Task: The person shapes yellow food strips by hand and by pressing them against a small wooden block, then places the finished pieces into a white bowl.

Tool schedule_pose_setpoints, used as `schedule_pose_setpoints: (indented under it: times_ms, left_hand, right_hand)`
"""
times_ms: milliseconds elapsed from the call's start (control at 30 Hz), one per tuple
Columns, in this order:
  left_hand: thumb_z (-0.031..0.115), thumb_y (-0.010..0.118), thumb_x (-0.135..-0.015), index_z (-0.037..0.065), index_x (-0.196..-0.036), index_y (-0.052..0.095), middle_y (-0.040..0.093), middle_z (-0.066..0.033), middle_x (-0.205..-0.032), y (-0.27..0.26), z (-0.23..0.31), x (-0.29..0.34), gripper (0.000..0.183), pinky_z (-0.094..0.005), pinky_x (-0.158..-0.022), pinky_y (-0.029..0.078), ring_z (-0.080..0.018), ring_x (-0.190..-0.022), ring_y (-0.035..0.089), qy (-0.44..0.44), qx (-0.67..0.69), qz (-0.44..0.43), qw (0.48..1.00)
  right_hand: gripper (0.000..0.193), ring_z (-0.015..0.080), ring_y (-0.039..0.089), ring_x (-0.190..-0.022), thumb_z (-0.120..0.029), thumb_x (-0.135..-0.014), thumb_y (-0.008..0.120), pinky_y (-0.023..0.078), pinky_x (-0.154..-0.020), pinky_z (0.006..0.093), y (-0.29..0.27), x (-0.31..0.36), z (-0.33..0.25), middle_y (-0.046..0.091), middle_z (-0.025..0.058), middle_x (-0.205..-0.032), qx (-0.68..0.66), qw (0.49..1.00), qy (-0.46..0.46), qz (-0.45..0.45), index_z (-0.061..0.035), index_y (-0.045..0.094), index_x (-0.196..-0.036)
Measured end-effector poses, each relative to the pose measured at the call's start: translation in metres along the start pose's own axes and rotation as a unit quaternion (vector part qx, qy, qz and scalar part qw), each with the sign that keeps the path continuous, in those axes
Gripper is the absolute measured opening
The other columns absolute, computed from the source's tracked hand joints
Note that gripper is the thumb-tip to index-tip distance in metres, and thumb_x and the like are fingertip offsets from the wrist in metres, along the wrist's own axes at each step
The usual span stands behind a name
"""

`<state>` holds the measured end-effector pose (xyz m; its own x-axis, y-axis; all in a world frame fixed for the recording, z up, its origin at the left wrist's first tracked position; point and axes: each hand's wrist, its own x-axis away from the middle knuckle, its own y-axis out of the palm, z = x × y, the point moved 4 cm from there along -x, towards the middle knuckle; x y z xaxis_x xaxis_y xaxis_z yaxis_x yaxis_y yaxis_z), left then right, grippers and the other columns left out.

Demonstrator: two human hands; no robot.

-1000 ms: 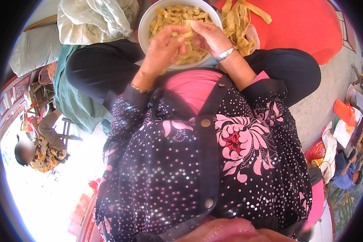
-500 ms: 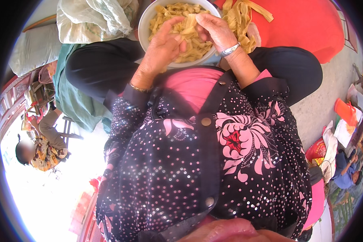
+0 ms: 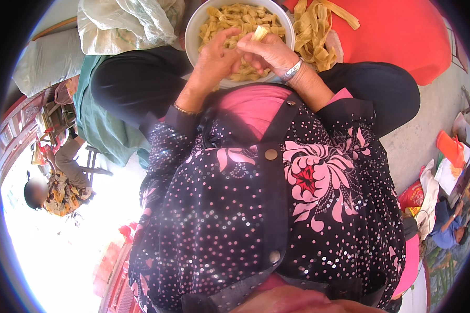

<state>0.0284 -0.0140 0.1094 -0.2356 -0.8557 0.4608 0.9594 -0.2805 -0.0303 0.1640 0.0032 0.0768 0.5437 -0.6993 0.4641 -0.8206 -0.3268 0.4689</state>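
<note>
A folded pale-yellow strip point(image 3: 259, 33) stands up from my right hand point(image 3: 274, 53), pinched between thumb and fingers. My left hand point(image 3: 214, 61) is close beside it, index finger stretched toward the right fingertips and the lower fingers loosely bent. No strip shows in the left hand, though its inner side is partly hidden. Below both hands, a round white bowl point(image 3: 189, 37) holds many short, folded or knotted yellow pieces point(image 3: 235, 15). Long flat yellow strips point(image 3: 313, 39) lie in a heap just right of the bowl.
A red surface point(image 3: 391, 39) spreads to the right of the heap. My bent legs flank the bowl. White plastic sacks point(image 3: 125, 28) and a green cloth point(image 3: 102, 109) lie to the left. One person point(image 3: 65, 193) sits far left; another point(image 3: 446, 229) is far right.
The strip was a wider, flat piece held up between my hands; now it shows as a short folded end in the right hand. Both hands have come closer together and slightly lower.
</note>
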Motion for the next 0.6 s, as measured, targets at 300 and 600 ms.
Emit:
schedule_pose_setpoints:
  times_ms: [300, 600]
  left_hand:
    - [0.015, 0.052, -0.092, 0.003, -0.124, 0.045, 0.046, 0.0029, -0.061, 0.001, 0.012, 0.004, 0.034, -0.0173, -0.044, 0.028, -0.0038, -0.05, 0.038, 0.006, 0.067, -0.029, 0.997]
    - [0.012, 0.056, -0.09, -0.002, -0.1, 0.062, 0.05, 0.0036, -0.063, -0.001, 0.029, 0.009, 0.018, -0.0161, -0.046, 0.03, -0.0018, -0.052, 0.04, 0.011, 0.053, 0.023, 0.998]
  right_hand:
    - [0.013, 0.0039, 0.038, -0.044, -0.015, -0.08, 0.067, 0.029, -0.039, 0.0198, -0.006, 0.0, -0.008, 0.05, -0.0017, -0.064, -0.174, 0.984, -0.003, -0.03, -0.0063, 0.06, -0.087]
    - [0.013, 0.0039, 0.04, -0.044, -0.01, -0.077, 0.068, 0.031, -0.039, 0.0202, -0.016, 0.007, -0.033, 0.052, -0.0012, -0.063, -0.18, 0.98, -0.068, 0.053, -0.0046, 0.06, -0.087]
